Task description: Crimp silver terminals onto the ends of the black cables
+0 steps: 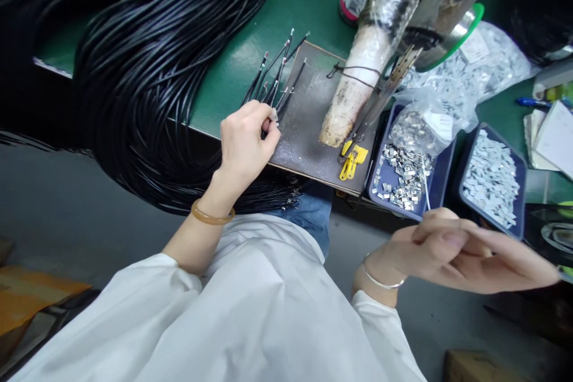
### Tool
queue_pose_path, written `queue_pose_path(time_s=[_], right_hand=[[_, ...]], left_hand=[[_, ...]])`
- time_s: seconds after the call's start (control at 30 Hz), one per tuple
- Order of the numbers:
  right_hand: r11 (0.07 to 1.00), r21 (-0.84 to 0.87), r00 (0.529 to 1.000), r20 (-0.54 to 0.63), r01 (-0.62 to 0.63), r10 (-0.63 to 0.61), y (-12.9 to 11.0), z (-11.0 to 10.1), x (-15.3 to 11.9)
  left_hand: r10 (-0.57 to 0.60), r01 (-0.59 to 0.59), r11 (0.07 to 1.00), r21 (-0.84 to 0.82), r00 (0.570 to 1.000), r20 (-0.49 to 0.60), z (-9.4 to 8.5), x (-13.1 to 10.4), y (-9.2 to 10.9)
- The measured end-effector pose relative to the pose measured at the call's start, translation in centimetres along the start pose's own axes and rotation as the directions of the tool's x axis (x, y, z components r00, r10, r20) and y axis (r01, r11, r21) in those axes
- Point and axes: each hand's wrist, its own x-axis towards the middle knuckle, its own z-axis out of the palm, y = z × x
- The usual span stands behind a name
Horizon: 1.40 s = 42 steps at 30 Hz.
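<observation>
Left hand: my left hand was pinched shut on a fan of black cable ends at the near edge of the dark work plate.
Cable ends: about seven or eight stripped tips fanned out over the plate, apart from each other at the tips — I could not count them exactly.
Right hand: my right hand hung off the bench edge, fingers narrow and loosely together; a thin light sliver rose just above it, but I could not tell whether I held it.
Cable bundle: one large hank of black cable draped from the green bench toward my lap.
Trays: two blue trays — the nearer tray with loose metal terminals, the farther tray with paler ones.
Bags: one clear bag of terminals behind the trays.
Risk, cables: I judged the hank's weight could drag ends out of my pinch.
Risk, trays: the nearer tray overhung the bench edge — a knock from my right hand could spill terminals.
</observation>
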Motion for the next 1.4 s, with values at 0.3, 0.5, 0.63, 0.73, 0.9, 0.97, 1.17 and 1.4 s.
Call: queue_pose_path(time_s=[0.3, 0.5, 0.63, 0.73, 0.9, 0.97, 1.17, 1.4], right_hand=[[0.938, -0.342, 0.997, 0.031, -0.052, 0.067, 3.0, -2.6, 3.7], [0.859, -0.511, 0.981, 0.173, 0.012, 0.089, 4.3, -1.8, 5.2], [0.844, -0.536, 0.964, 0.237, 0.022, 0.125, 4.0, -1.6, 5.7], [0.871, -0.491, 0.948, 0.287, 0.025, 0.134, 3.8, -1.8, 6.4], [0.888, -0.459, 0.901, 0.375, -0.026, 0.22, 3.5, -2.0, 7.1], [0.898, -0.439, 0.909, 0.371, -0.01, 0.192, 3.5, -1.9, 6.9], [0.901, -0.43, 0.959, 0.277, 0.062, 0.066, 3.5, -1.5, 5.3], [0.976, 0.21, 0.998, 0.029, -0.057, 0.052, -1.1, -0.2, 2.3]], left_hand=[[-0.111, 0.114, 0.984, -0.139, 0.993, 0.029, -1.3, -1.5, -0.4], [-0.313, 0.189, 0.642, -0.743, 0.949, -0.029, -2.4, -0.7, -3.2], [-0.229, 0.007, 0.468, -0.884, 0.967, -0.114, -4.2, 0.1, -2.1], [-0.001, 0.104, 0.326, -0.94, 0.994, 0.109, -5.5, -0.1, 1.5], [0.375, 0.544, 0.342, -0.766, 0.669, 0.642, -3.5, -3.0, 8.0], [0.442, 0.541, 0.375, -0.753, 0.61, 0.658, -1.2, -4.6, 8.8], [0.038, 0.111, 0.708, -0.697, 0.98, 0.195, 2.9, -7.1, 6.3], [-0.057, 0.366, 0.527, -0.767, 0.916, 0.398, 1.6, -6.1, 6.2]])
